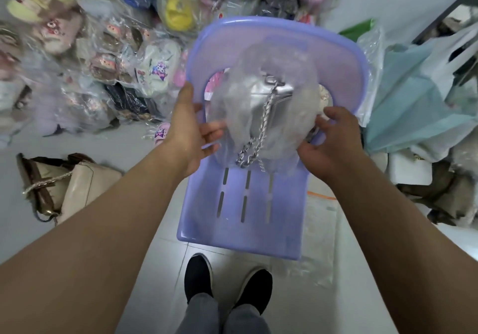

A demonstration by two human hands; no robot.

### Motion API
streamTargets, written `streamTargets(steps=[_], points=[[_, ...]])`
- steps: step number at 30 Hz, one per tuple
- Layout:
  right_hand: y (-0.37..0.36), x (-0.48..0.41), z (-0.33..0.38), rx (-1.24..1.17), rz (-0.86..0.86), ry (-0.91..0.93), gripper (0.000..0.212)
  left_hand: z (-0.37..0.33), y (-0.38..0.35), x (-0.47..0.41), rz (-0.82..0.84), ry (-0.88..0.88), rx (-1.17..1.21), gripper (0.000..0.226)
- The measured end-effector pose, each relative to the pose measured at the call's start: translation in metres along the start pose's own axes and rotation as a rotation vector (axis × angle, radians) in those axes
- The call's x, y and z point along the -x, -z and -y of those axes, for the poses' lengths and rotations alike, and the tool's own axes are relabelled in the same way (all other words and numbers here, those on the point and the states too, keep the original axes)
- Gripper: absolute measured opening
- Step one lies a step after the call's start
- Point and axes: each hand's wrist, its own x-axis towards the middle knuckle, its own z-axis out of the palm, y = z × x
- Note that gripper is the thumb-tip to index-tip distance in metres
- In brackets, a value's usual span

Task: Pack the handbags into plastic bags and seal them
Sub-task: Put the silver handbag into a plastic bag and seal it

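Note:
A silver handbag (pixel 261 101) with a chain strap (pixel 258 139) sits inside a clear plastic bag (pixel 232 95), above the seat of a lilac plastic chair (pixel 258 204). My left hand (pixel 191 129) holds the plastic bag's left side, fingers behind the film. My right hand (pixel 331 142) grips the bag's right edge with curled fingers. The chain hangs down out of the handbag inside the plastic. The image is blurred by motion.
Beige and brown handbags (pixel 67 186) lie on the floor at left. Bagged slippers (pixel 108 57) are piled behind the chair. Teal and white plastic bags (pixel 419 95) are heaped at right. My black shoes (pixel 227 284) stand on the tiles below the chair.

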Motion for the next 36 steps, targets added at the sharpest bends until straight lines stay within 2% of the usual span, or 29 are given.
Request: streamTargets(steps=[1, 3, 4, 7, 9, 10, 11, 12, 15, 17, 18, 20, 22, 24, 25, 28, 32, 34, 36], points=[[0.004, -0.001, -0.002, 0.029, 0.008, 0.039, 0.021, 0.001, -0.003, 0.002, -0.016, -0.028, 0.050, 0.050], [0.009, -0.002, -0.006, 0.147, 0.066, 0.134, 0.036, 0.008, -0.009, 0.005, -0.012, -0.120, 0.092, 0.041], [0.012, -0.001, -0.010, 0.216, 0.121, 0.188, 0.043, 0.013, -0.014, 0.007, 0.000, -0.181, 0.057, 0.046], [0.014, 0.006, -0.021, 0.421, 0.197, 0.313, 0.039, 0.026, -0.033, 0.009, -0.025, -0.401, -0.254, 0.070], [0.014, 0.015, -0.028, 0.578, 0.220, 0.402, 0.061, 0.035, -0.042, 0.005, -0.079, -0.548, -0.448, 0.074], [0.014, 0.017, -0.032, 0.650, 0.235, 0.430, 0.067, 0.038, -0.044, 0.001, -0.117, -0.609, -0.545, 0.068], [0.014, 0.018, -0.035, 0.708, 0.234, 0.463, 0.066, 0.038, -0.045, -0.001, -0.172, -0.641, -0.657, 0.057], [0.011, 0.018, -0.034, 0.731, 0.192, 0.506, 0.056, 0.035, -0.045, -0.003, -0.243, -0.624, -0.773, 0.047], [0.001, 0.014, -0.020, 0.625, -0.016, 0.596, 0.020, 0.014, -0.050, 0.000, -0.429, -0.499, -0.926, 0.048], [-0.012, 0.018, -0.004, 0.550, -0.025, 0.541, 0.010, -0.001, -0.053, 0.004, -0.473, -0.515, -0.900, 0.049], [-0.018, 0.022, 0.003, 0.497, -0.008, 0.457, 0.008, -0.009, -0.053, 0.002, -0.461, -0.523, -0.883, 0.053], [-0.029, 0.030, 0.015, 0.318, 0.035, 0.260, 0.020, -0.019, -0.054, -0.004, -0.451, -0.502, -0.828, 0.059], [-0.037, 0.036, 0.018, 0.267, 0.064, 0.215, 0.034, -0.025, -0.058, -0.006, -0.499, -0.437, -0.727, 0.062], [-0.039, 0.036, 0.015, 0.521, 0.013, 0.356, 0.049, -0.026, -0.064, -0.002, -0.579, -0.414, -0.652, 0.064], [-0.038, 0.032, 0.013, 0.618, -0.030, 0.427, 0.051, -0.026, -0.066, 0.000, -0.619, -0.463, -0.646, 0.066], [-0.036, 0.023, 0.022, 0.551, -0.255, 0.533, 0.033, -0.033, -0.066, 0.002, -0.692, -0.588, -0.602, 0.067], [-0.024, 0.018, 0.036, 0.558, -0.492, 0.664, 0.022, -0.057, -0.064, 0.005, -0.764, -0.523, -0.165, 0.044], [-0.018, 0.016, 0.040, 0.616, -0.594, 0.735, 0.016, -0.065, -0.062, 0.006, -0.759, -0.591, -0.012, 0.034], [-0.020, 0.017, 0.045, 0.583, -0.634, 0.743, 0.010, -0.067, -0.061, 0.006, -0.689, -0.644, 0.021, 0.022]])
